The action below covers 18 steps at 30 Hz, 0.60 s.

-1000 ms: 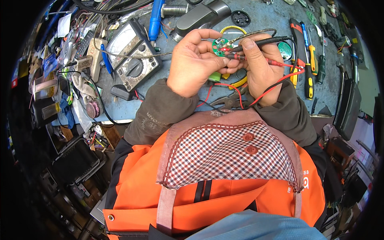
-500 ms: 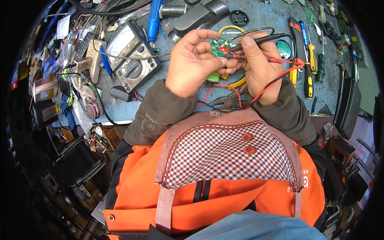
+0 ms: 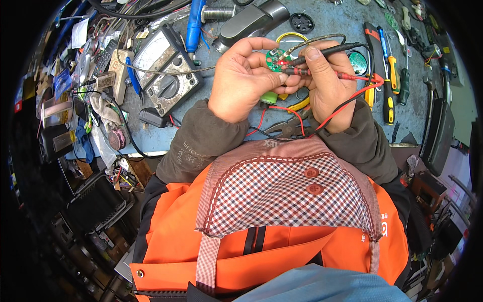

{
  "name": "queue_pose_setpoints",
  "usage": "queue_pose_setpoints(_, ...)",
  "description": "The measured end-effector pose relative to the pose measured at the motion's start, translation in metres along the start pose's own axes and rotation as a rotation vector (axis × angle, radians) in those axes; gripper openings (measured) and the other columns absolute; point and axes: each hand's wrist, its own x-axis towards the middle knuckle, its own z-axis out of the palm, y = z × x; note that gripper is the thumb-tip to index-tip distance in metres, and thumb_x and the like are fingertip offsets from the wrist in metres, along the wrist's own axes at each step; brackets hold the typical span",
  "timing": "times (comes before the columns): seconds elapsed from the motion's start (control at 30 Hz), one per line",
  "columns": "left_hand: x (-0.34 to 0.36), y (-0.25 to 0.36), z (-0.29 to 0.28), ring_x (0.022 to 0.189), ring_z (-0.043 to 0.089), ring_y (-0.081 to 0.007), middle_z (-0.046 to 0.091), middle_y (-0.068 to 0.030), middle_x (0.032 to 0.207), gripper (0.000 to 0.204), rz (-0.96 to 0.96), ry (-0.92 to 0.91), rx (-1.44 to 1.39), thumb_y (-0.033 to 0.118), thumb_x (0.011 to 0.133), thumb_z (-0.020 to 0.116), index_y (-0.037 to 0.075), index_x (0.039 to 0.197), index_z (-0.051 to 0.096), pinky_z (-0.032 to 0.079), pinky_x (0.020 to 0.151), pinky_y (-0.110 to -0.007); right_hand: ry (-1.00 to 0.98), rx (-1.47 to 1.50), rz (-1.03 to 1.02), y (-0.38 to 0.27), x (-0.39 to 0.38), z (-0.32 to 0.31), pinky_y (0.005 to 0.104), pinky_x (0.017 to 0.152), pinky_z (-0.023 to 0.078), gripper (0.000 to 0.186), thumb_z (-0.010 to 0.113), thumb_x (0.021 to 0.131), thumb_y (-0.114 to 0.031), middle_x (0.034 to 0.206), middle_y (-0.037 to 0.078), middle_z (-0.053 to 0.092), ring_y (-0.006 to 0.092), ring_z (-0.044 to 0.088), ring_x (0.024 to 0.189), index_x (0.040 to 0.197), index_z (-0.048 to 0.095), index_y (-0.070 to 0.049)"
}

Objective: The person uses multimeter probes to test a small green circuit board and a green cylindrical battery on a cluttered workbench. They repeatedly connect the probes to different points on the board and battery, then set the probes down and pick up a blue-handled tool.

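Note:
My left hand (image 3: 232,86) pinches a small round green circuit board (image 3: 273,56), on which a red light glows. My right hand (image 3: 328,89) grips a black test probe (image 3: 332,49) and a red test probe (image 3: 345,75) together, their tips at the board. A braided dark cable (image 3: 317,38) runs to the board. Below my fingers is a green cylinder (image 3: 268,96), perhaps a battery, with red and black wires. An analog multimeter (image 3: 171,86) lies left of my left hand, and pliers (image 3: 288,128) lie below my hands.
The blue worktop (image 3: 412,121) holds screwdrivers (image 3: 390,75) at right, a grey plastic part (image 3: 251,25), a blue cylindrical tool (image 3: 194,22), a solder spool (image 3: 216,13), a round black piece (image 3: 302,22) and a black adapter (image 3: 153,117). Dense clutter of cables, pouches and tools covers the left side.
Both hands have shifted very slightly left and up with the board and probes over the last second. The grips look the same, and nothing else has visibly moved.

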Motion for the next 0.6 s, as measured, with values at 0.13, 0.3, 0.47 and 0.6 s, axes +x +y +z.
queue_pose_setpoints(0.13,0.0,-0.0002,-0.0004,0.093,0.076,-0.0281,0.072,-0.0202,0.108,0.048,-0.009,0.002,-0.003,-0.014,0.088,0.066,-0.006,0.132,0.048,0.066,0.081,-0.036,-0.004,0.005,-0.002,0.0,0.0003,-0.0003,0.0307,0.064,0.063,0.023,0.059,0.106,-0.02,0.092,0.013,0.068,0.0191,0.073,0.076,0.112,0.056,0.002)
queue_pose_setpoints(0.3,0.0,-0.0001,-0.0003,0.094,0.076,-0.0291,0.072,-0.0212,0.108,0.048,-0.007,0.002,-0.006,-0.015,0.088,0.065,-0.006,0.132,0.049,0.066,0.082,-0.037,0.004,0.006,0.009,-0.0006,0.0,0.0009,0.0313,0.064,0.063,0.023,0.059,0.106,-0.02,0.092,0.014,0.067,0.0198,0.072,0.075,0.112,0.055,0.002)
queue_pose_setpoints(0.47,-0.0006,-0.0015,-0.0014,0.095,0.076,-0.03,0.072,-0.0224,0.108,0.048,0.0,0.005,-0.037,-0.017,0.087,0.065,-0.006,0.131,0.049,0.066,0.082,-0.037,0.003,0.023,0.002,0.0024,0.0001,0.0011,0.0324,0.063,0.063,0.023,0.06,0.105,-0.02,0.092,0.015,0.067,0.0203,0.072,0.075,0.112,0.055,0.002)
queue_pose_setpoints(0.6,0.0007,-0.0009,-0.0007,0.094,0.076,-0.0291,0.072,-0.022,0.107,0.048,-0.017,-0.001,-0.023,-0.017,0.087,0.066,-0.004,0.13,0.05,0.066,0.081,-0.036,0.03,-0.016,0.012,0.0014,-0.0009,-0.0015,0.0299,0.063,0.061,0.022,0.06,0.105,-0.02,0.093,0.013,0.067,0.0181,0.07,0.073,0.113,0.057,0.001)
